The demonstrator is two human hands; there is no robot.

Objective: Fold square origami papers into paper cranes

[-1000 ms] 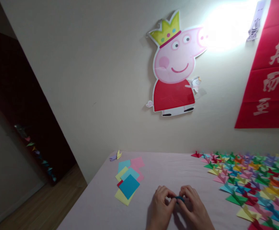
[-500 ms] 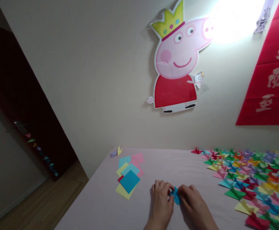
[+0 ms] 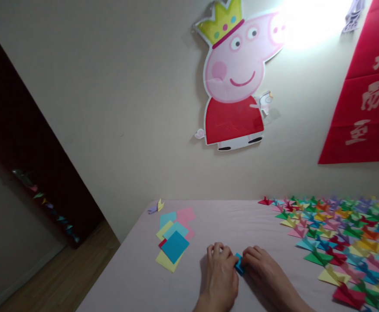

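A small folded piece of blue paper (image 3: 239,264) lies on the table between my two hands, partly covered by fingers. My left hand (image 3: 220,273) grips its left side, with the thumb and index finger at the paper and the other fingers curled. My right hand (image 3: 263,268) has its fingertips closed on the right side of the same paper. To the left lies a loose stack of coloured paper squares, a blue square (image 3: 175,247) on top, with yellow, pink, light blue and red ones showing beneath.
Many folded paper cranes (image 3: 341,247) in mixed colours stand in rows across the table's right side. Two more folded pieces, one yellow (image 3: 160,205) and one purple, sit at the far left corner. The pale pink tablecloth (image 3: 127,277) reaches the wall, which carries a cartoon pig cutout (image 3: 235,86).
My left thumb and fingers have shifted on the blue paper, which now shows as a narrower, more folded shape. The view has tilted slightly.
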